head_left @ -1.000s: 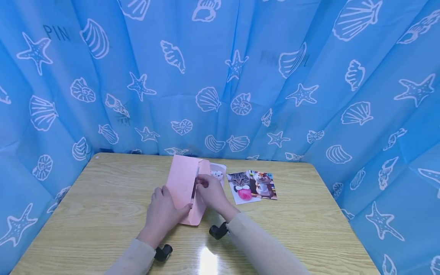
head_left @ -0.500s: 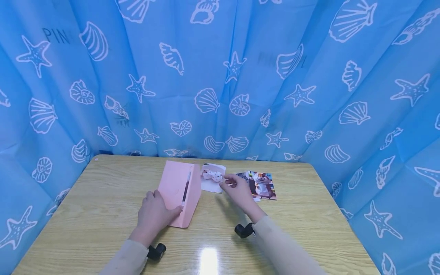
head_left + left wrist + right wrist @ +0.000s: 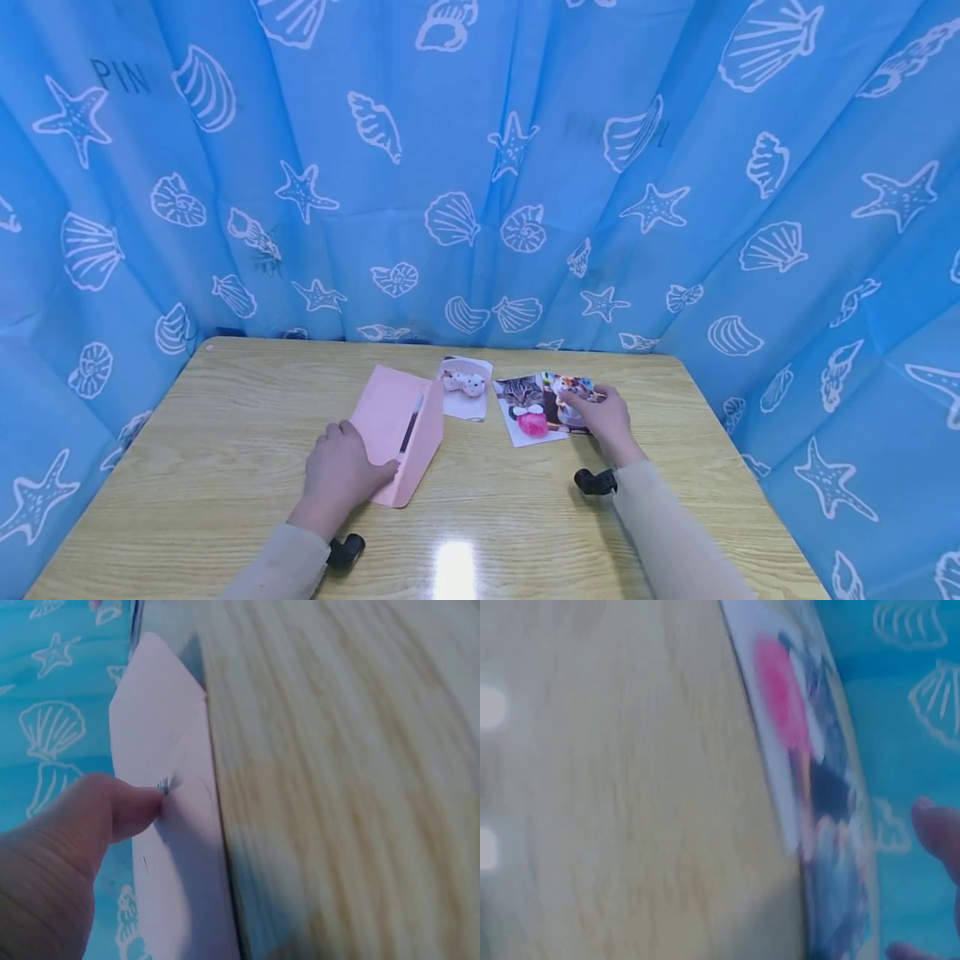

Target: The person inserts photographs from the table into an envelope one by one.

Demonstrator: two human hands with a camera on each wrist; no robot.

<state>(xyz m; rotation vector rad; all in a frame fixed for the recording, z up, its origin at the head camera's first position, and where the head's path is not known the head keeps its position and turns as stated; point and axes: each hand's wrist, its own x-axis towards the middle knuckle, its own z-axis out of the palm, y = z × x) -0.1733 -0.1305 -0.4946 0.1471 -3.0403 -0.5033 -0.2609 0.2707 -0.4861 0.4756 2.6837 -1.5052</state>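
My left hand (image 3: 337,475) grips a pink envelope (image 3: 381,421), its thumb at the long slit; the left wrist view also shows the thumb pressing the envelope (image 3: 169,727). A dark-and-white strip of a card (image 3: 409,432) shows inside the slit. My right hand (image 3: 609,417) reaches over a photo of a hamster-like animal (image 3: 572,418), partly covering it. In the right wrist view its fingers are spread apart above the photos, with nothing between them. A cat photo (image 3: 523,393) with a pink puff at its lower part lies beside and partly overlaps the hamster photo.
Another photo, of white spotted toy-like figures (image 3: 465,387), lies between envelope and cat photo. All rest on a wood-grain table (image 3: 480,517). A blue curtain (image 3: 480,167) with shell prints hangs behind and beside the table. Black wrist camera mounts (image 3: 347,552) sit at both wrists.
My right hand left the envelope slit and moved right, past the white-figures photo, to the hamster photo. My left hand kept hold of the envelope, which shifted down and tilted, uncovering the white-figures photo.
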